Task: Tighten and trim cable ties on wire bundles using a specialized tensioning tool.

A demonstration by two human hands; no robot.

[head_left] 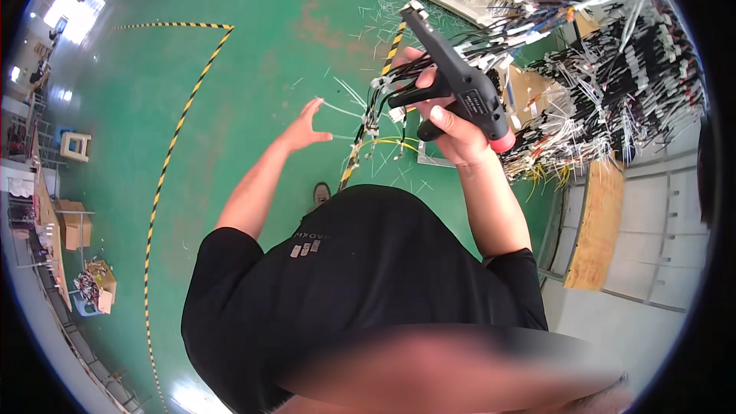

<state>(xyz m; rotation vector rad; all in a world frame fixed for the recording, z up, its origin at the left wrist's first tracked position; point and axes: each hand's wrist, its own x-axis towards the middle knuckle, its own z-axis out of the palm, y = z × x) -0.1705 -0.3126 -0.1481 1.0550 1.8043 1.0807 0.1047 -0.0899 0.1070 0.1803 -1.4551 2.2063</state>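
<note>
Grip a black tool (474,90) with a red end at two o'clock, clamped in the right hand (458,132) and aimed toward eleven. Hold the left hand (303,132), between ten and eleven, with thumb and fingers apart, near thin pale strips (343,110). Cannot tell about a touch there. Look to twelve, between both hands, for a messy bunch of wires (373,107). Could snag a wire, from having loose ends so near the tool. Could slip, from stepping on bits (392,6) scattered on the green floor (268,0).
</note>
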